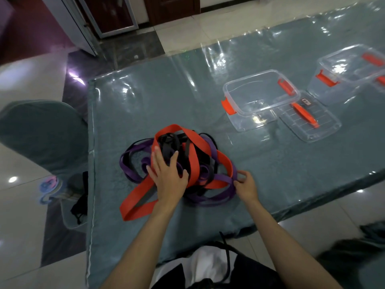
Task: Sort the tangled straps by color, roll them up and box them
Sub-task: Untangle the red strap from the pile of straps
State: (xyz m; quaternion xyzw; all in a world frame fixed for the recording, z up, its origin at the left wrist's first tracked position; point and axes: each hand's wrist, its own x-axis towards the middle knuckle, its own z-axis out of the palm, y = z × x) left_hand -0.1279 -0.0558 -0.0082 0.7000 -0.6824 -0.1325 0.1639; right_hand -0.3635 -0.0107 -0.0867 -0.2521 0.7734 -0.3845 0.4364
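Nearest item: the person's two bare forearms, reaching forward from the lower frame edge toward the strap tangle (179, 163), which serves as the landmark for all entries below.

Strap tangle: lying in one heap on the table (145, 97), near its front edge, in three colors. The red strap (137, 205) is looping over the top of the heap and trailing out on the near-left side, its long axis running from near-left to far-right. The purple strap (210, 197) is curling along the near-right side and out again on the left. The black strap (168, 147) is sitting bunched in the heap's middle.

Left hand (168, 178): lying on top of the tangle, fingers spread and pressing flat on the middle, fingertips pointing away from the person toward the black strap.

Right hand (245, 184): resting at the tangle's near-right edge, thumb and forefinger appearing to pinch a purple loop; the other fingers are curling under and cannot be read clearly. This hand looks nearer to a free purple loop, so drawing it rightward, away from the pinned heap, seems the likely coming move.

Open box (258, 94): standing beyond and right of the tangle, well apart, empty, its lid (308, 117) lying just beside it.

Second box (352, 69): standing farther right still.
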